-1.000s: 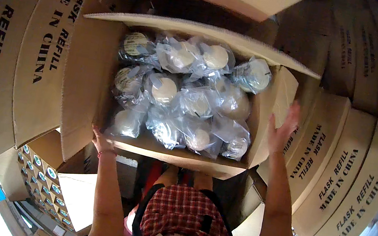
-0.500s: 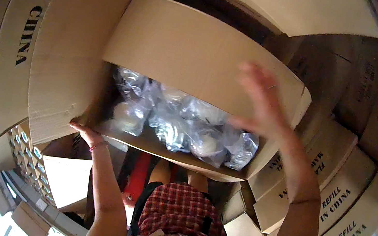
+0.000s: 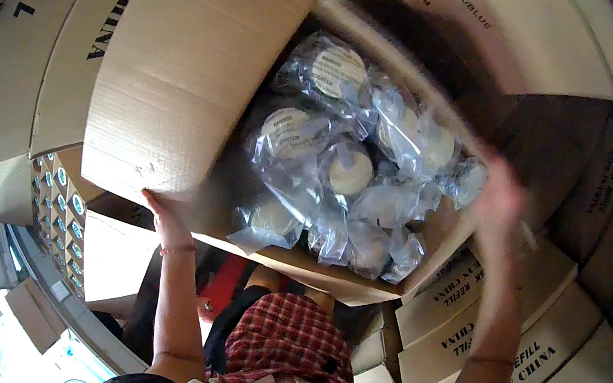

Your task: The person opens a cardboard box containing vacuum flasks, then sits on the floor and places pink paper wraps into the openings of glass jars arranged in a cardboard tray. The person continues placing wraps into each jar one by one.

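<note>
The open carton [image 3: 295,267] sits just beyond the person's apron [image 3: 292,340]. Its far flap [image 3: 404,65], folded over the contents half a second ago, is raised again, uncovering the carton's back bagged items [image 3: 339,71]. The left hand [image 3: 170,227] touches the carton's left flap [image 3: 197,72], grip unclear; the right hand [image 3: 502,195], blurred at the carton's right side, cannot be read.

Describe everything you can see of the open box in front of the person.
The box looks like brown cardboard, open at the top and turned askew in view. Its broad left flap is spread outward; the far flap, blurred, shows nearly edge-on. Inside are round-topped items in clear bags. The left hand touches the left flap's lower edge; the right hand, blurred, is by the right side, contact unclear.
</note>
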`<state>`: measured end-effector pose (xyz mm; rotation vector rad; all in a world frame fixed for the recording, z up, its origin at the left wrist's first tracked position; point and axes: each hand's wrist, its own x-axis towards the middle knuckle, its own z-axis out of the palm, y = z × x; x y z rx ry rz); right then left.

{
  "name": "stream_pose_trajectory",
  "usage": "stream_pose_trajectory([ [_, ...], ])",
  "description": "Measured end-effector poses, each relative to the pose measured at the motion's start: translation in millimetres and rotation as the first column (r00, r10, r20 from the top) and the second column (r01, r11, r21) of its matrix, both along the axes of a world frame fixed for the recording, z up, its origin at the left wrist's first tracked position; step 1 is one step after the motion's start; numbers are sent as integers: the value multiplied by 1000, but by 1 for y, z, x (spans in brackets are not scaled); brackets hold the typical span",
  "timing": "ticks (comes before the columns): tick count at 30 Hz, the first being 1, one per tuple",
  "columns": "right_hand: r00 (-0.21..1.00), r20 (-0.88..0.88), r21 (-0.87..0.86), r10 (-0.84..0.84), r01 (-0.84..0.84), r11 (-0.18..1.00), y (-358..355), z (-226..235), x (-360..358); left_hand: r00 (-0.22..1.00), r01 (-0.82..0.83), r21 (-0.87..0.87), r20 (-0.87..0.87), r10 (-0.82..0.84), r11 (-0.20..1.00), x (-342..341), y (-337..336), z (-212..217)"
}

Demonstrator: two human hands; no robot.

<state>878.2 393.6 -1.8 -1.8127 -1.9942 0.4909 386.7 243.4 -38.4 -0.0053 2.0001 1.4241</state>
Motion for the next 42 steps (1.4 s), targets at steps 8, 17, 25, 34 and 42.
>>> stream_pose_trajectory([
  [8, 872, -469, -97, -140, 107, 990, 126, -21, 141, 928, 373, -435, 169, -333, 819, -79, -9, -77],
  [17, 932, -336, 227, -135, 219, 949, 150, -49, 117, -265, 788, -526, 182, -947, -322, -230, -59, -205],
  [25, 781, -540, -292, -313, 175, 940, 131, -25, 86, -117, 841, -467, 337, -934, -274, -227, -42, -203],
  [34, 913, -366, -325, -180, 56, 944, 102, -4, 76, -170, 169, -961, 190, -967, -219, -75, 54, -68],
  [42, 951, -189, -217, -244, 202, 955, 100, 3, 65, -126, 866, -455, -604, -787, 210, 97, 239, -8],
])
